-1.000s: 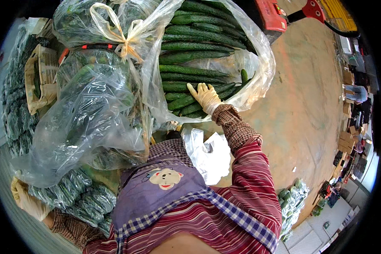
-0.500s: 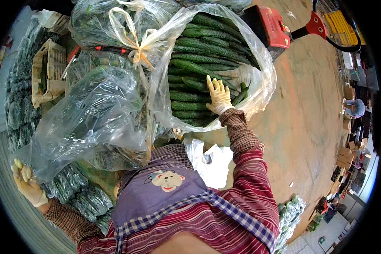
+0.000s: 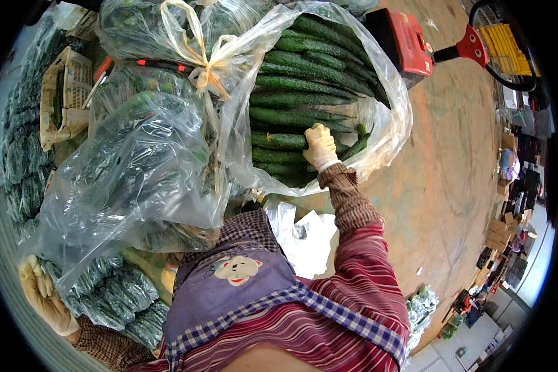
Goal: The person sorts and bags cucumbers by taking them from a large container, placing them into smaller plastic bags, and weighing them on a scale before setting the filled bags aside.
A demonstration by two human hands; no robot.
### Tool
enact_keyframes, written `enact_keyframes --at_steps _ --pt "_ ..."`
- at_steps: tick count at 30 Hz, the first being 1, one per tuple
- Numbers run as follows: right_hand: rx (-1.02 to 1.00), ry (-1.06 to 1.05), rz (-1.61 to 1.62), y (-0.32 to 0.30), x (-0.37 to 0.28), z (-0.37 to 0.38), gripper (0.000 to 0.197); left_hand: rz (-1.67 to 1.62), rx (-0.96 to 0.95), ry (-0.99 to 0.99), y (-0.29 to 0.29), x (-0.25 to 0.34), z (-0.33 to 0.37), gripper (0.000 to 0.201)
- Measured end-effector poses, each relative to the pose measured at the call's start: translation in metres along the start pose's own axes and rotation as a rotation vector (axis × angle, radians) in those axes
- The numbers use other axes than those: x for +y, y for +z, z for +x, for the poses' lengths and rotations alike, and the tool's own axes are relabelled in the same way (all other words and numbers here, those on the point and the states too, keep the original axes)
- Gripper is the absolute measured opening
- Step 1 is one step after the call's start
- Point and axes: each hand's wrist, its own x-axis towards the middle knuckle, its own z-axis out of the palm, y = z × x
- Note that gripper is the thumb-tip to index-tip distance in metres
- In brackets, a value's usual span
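Note:
Green cucumbers (image 3: 301, 99) lie packed side by side in an open clear plastic bag (image 3: 398, 133). My right hand (image 3: 321, 147), in a pale yellow glove, rests among them near the bag's near right side. Its fingers are curled round the end of a cucumber (image 3: 279, 141), though the grip is partly hidden by the hand. At the far left, my left hand (image 3: 42, 294), gloved too, is low beside a loose clear plastic bag (image 3: 142, 167). Its curled fingers hold the corner of that bag, which stretches toward them over bagged produce.
A tied clear bag (image 3: 211, 65) and a cream crate (image 3: 69, 102) stand beyond and left. Wrapped produce (image 3: 115, 297) lies below the loose bag. A red machine (image 3: 406, 46) with a handle is at upper right, and white plastic (image 3: 313, 242) lies near my apron (image 3: 229, 291).
My right hand has gone from spread fingers over the cucumbers to a closed grip. My left hand has moved slightly down, with the loose bag's corner drawn along.

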Motion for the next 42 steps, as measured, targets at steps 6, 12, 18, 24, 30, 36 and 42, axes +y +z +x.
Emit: enact_keyframes --at_steps 6,12,18,24,30,36,42 --pt "-0.051 -0.199 0.002 -0.019 -0.040 0.031 0.088 -0.126 -0.019 0.170 0.027 0.008 0.000 0.038" --pt "-0.296 -0.047 -0.062 -0.012 -0.053 0.016 0.083 -0.367 -0.464 0.173 0.056 0.035 0.011 0.041" --pt "-0.241 -0.008 -0.121 -0.005 -0.048 0.034 0.058 -0.826 -0.470 0.117 0.029 0.029 0.019 0.051" --pt "0.014 0.129 0.073 -0.078 -0.030 -0.007 0.042 -0.502 -0.301 0.213 0.065 0.059 0.019 0.085" --pt "0.330 -0.617 1.845 -0.271 -0.130 -0.095 0.069 -0.637 -0.606 0.172 0.075 0.087 0.033 0.089" --pt "0.098 -1.536 1.772 -0.360 -0.363 -0.149 0.067 -1.021 -0.842 -0.011 0.024 0.075 0.053 0.084" --pt "-0.099 -1.293 0.933 -0.265 -0.412 -0.071 0.063 -1.094 -0.720 -0.094 0.014 0.046 0.068 0.072"
